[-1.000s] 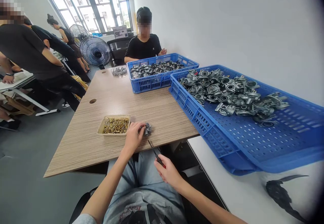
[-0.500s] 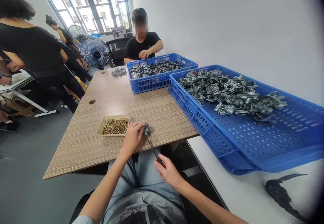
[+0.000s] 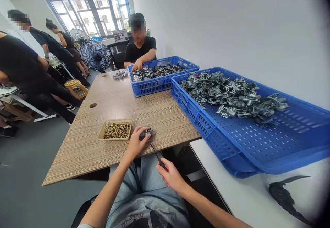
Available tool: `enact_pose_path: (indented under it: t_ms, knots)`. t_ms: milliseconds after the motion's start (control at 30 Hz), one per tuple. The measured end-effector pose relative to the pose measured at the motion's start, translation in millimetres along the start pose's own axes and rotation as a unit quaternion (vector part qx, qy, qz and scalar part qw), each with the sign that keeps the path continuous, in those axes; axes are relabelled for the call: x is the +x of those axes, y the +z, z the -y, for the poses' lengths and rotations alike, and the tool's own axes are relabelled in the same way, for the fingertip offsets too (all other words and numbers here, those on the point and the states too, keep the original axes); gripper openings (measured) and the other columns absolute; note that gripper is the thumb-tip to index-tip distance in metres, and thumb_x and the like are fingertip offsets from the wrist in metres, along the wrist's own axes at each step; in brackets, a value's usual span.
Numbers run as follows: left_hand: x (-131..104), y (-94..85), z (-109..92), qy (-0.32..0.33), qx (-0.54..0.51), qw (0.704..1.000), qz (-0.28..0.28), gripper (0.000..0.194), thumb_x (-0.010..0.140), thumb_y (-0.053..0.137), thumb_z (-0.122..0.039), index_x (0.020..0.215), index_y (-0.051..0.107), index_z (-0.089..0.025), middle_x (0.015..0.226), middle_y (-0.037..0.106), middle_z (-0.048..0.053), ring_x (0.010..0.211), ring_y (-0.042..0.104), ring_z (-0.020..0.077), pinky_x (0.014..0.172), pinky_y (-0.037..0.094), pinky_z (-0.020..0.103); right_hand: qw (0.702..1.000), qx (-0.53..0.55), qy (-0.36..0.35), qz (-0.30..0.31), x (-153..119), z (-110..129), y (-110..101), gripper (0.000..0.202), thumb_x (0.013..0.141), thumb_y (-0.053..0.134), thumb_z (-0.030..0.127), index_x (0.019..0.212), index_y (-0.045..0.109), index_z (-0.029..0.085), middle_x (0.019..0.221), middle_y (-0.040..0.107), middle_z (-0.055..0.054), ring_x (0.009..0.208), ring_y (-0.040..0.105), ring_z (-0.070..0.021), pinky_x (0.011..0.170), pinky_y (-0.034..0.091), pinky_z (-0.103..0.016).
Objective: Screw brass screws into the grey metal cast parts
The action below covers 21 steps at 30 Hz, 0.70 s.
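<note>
My left hand (image 3: 138, 139) is closed around a small grey metal carburetor (image 3: 146, 132) at the front part of the wooden table (image 3: 85, 142). My right hand (image 3: 170, 175) grips a screwdriver (image 3: 160, 161) by its black and red handle, over my lap. Its dark shaft points up and left, with the tip just below the carburetor and apart from it as far as I can see. Left of my left hand stands a cream tray (image 3: 100, 133) filled with small brass-coloured jets (image 3: 116, 130).
A blue crate (image 3: 216, 140) heaped with carburetors (image 3: 227, 94) is on the right. Behind it, a second blue crate (image 3: 152, 90) holds similar parts, with a co-worker's hand (image 3: 138, 65) in it. A black glove-like item (image 3: 282, 197) lies lower right. A fan (image 3: 96, 56) stands behind.
My left hand has turned the carburetor, and its fingers now lie over and around it. The screwdriver has hardly moved. The co-worker's hand has gone down into the far crate.
</note>
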<state>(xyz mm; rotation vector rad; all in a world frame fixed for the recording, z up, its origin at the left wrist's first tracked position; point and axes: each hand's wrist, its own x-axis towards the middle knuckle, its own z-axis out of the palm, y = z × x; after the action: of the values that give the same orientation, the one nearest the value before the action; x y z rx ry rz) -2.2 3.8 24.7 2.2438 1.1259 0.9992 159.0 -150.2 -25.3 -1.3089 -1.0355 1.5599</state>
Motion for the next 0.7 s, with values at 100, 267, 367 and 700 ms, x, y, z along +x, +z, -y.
enact_pose_path:
  t_ms: [100,267,367,700]
  knots:
    - [-4,3.5,1,-0.012,-0.006,1.0,-0.005,0.028,0.096,0.061,-0.033,0.122,0.067,-0.025,0.121,0.063,0.009,0.118,0.06,0.0224,0.106,0.049,0.041,0.999,-0.015,-0.024,-0.019,0,1,-1,0.035,0.091,0.06,0.056,0.084,0.049,0.023,0.056,0.043,0.008,0.042,0.035,-0.008,0.041,0.026,-0.022]
    - [-20,10.9,3,0.015,0.056,0.997,-0.043,0.031,0.094,0.065,-0.031,0.125,0.064,-0.028,0.126,0.058,0.009,0.123,0.056,0.0244,0.11,0.046,0.046,0.989,-0.075,-0.105,-0.067,-4,10,-3,0.037,0.094,0.056,0.055,0.079,0.05,0.022,0.066,0.044,0.004,0.055,0.038,-0.0121,0.049,0.033,-0.025]
    - [-29,12.4,3,0.048,0.093,0.993,-0.052,0.027,0.097,0.06,-0.03,0.123,0.066,-0.029,0.125,0.057,0.009,0.122,0.056,0.0243,0.107,0.049,0.045,0.981,-0.1,-0.135,-0.094,-6,14,-4,0.038,0.096,0.053,0.055,0.078,0.05,0.022,0.07,0.045,0.002,0.062,0.041,-0.0138,0.055,0.036,-0.025]
    - [-36,9.6,-1,0.076,0.145,0.984,-0.069,0.025,0.1,0.056,-0.026,0.123,0.066,-0.027,0.111,0.062,0.008,0.106,0.057,0.0227,0.095,0.052,0.04,0.98,-0.073,-0.12,-0.138,-2,1,-9,0.033,0.095,0.053,0.051,0.109,0.056,0.021,0.089,0.057,-0.003,0.066,0.052,-0.0145,0.057,0.045,-0.025]
